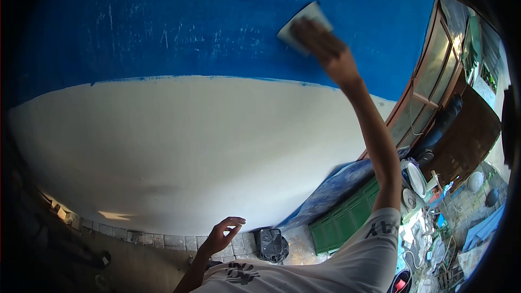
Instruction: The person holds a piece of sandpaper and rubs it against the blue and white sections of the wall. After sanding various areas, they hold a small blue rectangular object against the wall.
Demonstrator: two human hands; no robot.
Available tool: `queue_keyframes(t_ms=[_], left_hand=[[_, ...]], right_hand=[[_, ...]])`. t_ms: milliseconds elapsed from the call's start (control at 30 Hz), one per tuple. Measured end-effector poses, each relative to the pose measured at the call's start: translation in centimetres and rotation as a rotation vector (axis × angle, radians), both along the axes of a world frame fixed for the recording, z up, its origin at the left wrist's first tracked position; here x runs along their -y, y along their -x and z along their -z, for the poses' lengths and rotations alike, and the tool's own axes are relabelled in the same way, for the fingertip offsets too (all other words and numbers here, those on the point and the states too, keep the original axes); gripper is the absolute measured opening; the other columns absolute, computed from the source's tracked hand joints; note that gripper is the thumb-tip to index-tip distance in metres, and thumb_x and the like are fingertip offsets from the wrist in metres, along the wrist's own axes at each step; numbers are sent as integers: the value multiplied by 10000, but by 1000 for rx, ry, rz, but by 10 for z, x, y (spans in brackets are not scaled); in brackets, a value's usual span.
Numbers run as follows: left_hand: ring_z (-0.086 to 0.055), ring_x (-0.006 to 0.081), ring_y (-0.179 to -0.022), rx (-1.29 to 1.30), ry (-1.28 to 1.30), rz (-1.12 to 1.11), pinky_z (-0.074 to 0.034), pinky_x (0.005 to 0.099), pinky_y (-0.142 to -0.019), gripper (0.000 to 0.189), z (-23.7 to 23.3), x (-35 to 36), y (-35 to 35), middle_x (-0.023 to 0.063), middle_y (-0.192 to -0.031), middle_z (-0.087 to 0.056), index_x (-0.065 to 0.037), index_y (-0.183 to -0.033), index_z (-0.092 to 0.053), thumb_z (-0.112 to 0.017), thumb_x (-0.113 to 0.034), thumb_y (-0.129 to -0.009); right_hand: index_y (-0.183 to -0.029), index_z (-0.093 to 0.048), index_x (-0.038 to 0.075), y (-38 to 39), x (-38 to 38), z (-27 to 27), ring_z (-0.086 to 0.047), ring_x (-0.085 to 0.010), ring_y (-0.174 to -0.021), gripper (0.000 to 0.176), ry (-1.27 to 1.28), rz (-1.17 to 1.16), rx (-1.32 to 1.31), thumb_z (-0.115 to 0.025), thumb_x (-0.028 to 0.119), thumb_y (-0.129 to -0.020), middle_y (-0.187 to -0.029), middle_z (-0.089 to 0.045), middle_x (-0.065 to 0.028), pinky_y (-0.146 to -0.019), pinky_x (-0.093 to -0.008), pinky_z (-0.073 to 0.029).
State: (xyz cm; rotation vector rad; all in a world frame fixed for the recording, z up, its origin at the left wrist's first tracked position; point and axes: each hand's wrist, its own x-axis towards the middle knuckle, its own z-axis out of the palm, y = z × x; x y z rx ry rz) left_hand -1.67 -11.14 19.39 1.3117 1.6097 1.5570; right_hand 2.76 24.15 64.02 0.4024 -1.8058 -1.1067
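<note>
My right hand (317, 39) is raised at the upper right, pressing a pale flat sheet (318, 15) against the blue part of the wall (217, 0). The hand is blurred, with its fingers lying over the sheet. White scuffs and scratches mark the blue paint to the left of it. Beneath the blue, the wall is white (190, 135), with an uneven border between the colours. Low in the view, my left hand (223, 235) hangs in front of the wall's foot, its fingers slightly curled and apart, holding nothing.
A black plastic-covered bin (271, 245) stands at the wall's foot. Right of it are a green panelled box (344, 217) and a blue sheet (325, 192). A framed window (429, 87) is at the right, above cluttered household items on the paving.
</note>
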Motion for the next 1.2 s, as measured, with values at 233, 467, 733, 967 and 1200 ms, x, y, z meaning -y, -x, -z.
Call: queue_keyframes(t_ms=[233,467,733,967,1200], left_hand=[[-657,174,-1159,35,10,15,-563,320,-862,181,3,-4,-3,56,-1291,-676,-86,-1198,-690,-612,-127,-1040],[-665,194,-1151,1,28,59,-567,344,-906,185,9,-2,-9,90,-1316,-655,-38,-1204,-663,-590,-92,-1043],[-668,181,-1122,-3,25,116,-573,331,-854,182,9,-13,-17,64,-1305,-673,-71,-1201,-675,-622,-107,-1030],[-667,184,-1134,-5,32,95,-573,334,-866,193,10,-14,-16,65,-1307,-671,-70,-1213,-671,-617,-114,-1034],[-661,171,-1144,41,69,-5,-568,332,-864,195,9,1,-6,63,-1305,-671,-79,-1211,-688,-621,-126,-1034]], right_hand=[[-1408,-615,219,-4,-28,14,-542,-188,-1380,482,168,-29,-74,-649,135,-936,-1476,-590,20,-1146,-354,-498],[-1421,-605,208,-12,-28,29,-546,-218,-1379,531,254,-47,-154,-612,-5,-935,-1478,-590,-23,-1134,-384,-505],[-1416,-591,137,26,11,40,-578,-289,-1345,580,277,-200,-163,-575,-61,-872,-1427,-623,-84,-1077,-416,-533],[-1393,-623,143,59,44,33,-573,-308,-1345,615,563,-322,-315,-557,-124,-843,-1429,-624,-75,-1127,-468,-487],[-1425,-588,91,94,66,38,-552,-297,-1374,555,589,-386,-416,-546,-52,-891,-1479,-580,-116,-1182,-458,-423]])
